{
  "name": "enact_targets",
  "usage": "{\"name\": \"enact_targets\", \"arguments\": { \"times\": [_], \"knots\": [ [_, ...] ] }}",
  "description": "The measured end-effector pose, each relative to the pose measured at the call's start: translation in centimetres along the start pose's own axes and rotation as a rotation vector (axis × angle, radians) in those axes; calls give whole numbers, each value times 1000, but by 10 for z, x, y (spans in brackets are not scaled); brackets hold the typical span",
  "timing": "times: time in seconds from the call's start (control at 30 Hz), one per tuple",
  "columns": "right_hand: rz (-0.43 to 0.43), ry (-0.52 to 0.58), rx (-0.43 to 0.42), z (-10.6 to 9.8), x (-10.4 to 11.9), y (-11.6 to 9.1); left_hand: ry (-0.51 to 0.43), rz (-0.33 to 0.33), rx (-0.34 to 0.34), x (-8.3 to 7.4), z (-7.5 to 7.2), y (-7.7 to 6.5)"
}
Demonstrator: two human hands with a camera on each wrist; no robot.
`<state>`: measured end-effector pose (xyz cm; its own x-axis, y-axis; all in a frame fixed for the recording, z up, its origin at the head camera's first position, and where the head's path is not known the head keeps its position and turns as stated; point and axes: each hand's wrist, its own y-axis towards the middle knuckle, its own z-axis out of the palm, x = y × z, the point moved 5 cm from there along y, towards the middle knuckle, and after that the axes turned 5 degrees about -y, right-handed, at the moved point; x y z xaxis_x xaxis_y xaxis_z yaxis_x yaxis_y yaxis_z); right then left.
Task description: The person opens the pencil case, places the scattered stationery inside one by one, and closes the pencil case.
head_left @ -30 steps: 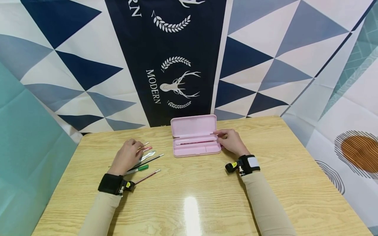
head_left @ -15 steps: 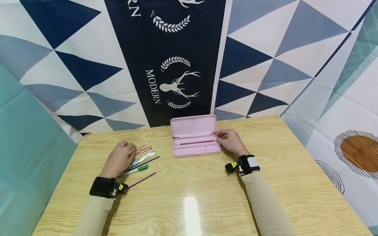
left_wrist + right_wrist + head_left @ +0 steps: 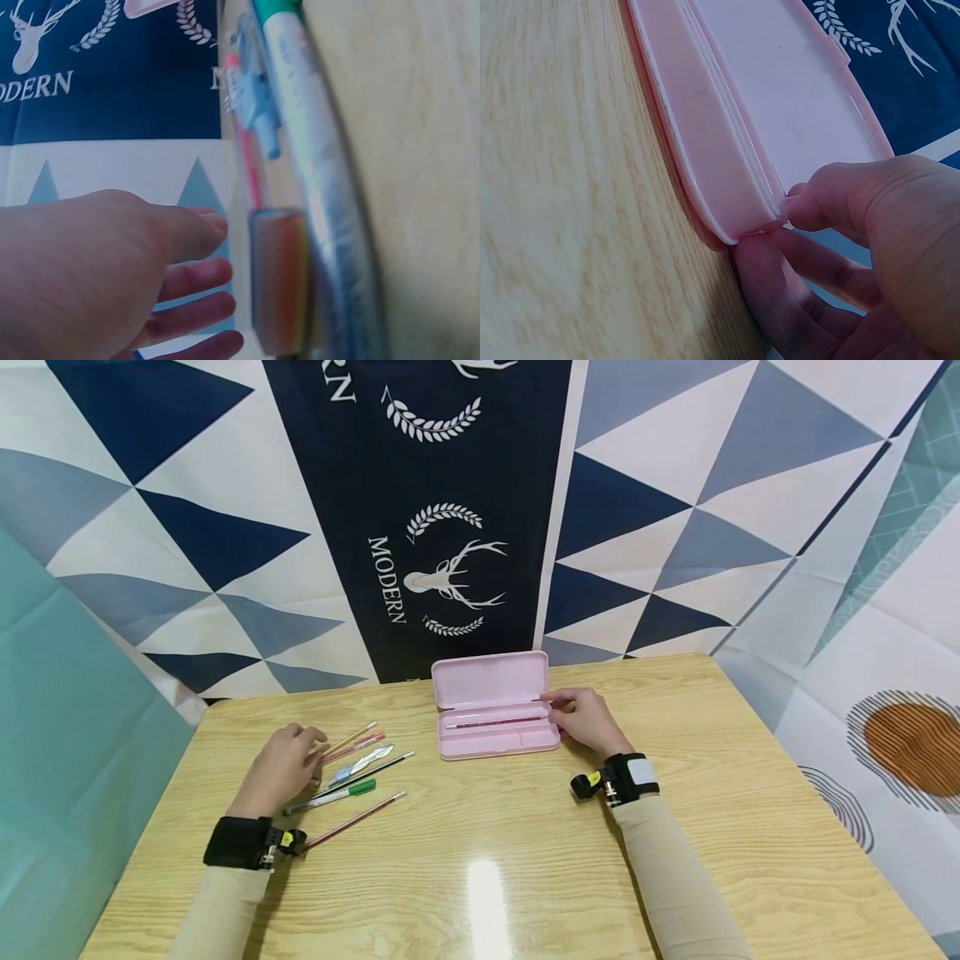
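My left hand hovers at the left ends of several loose writing things, its fingers loosely bent and holding nothing in the left wrist view. Nearest its fingertips is a small orange and yellow block with a blue edge. Beside it lie a green-capped marker, a light blue compass and a pink pencil. My right hand grips the right end of an open pink pencil case, thumb at the inner rim and fingers outside. One red pencil lies in its rear compartment.
A yellow pencil, a black pencil and a dark red pencil lie on the wooden table. The raised lid stands near the table's back edge, before a patterned cloth.
My left hand has drawn back left from over the pens and pencils, uncovering more of them. The yellow pencil now lies apart from its fingers. My right hand and the case stay put.
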<state>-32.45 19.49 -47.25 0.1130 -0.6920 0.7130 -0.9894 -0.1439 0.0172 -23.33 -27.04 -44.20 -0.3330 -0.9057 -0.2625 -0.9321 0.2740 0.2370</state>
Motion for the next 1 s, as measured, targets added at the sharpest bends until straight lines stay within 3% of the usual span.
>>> {"name": "enact_targets", "arguments": {
  "times": [0.27, 0.57, 1.0],
  "knots": [
    [-5, 3, -11, -1, 1, 0, -54, -62, 84, 11, -13, -2],
    [-1, -3, -10, 1, -2, 1, -94, -74, 196, 15, -11, 0],
    [-8, -11, -17, -1, 2, -1, -91, -85, 186, 21, -9, 2]
  ]
}}
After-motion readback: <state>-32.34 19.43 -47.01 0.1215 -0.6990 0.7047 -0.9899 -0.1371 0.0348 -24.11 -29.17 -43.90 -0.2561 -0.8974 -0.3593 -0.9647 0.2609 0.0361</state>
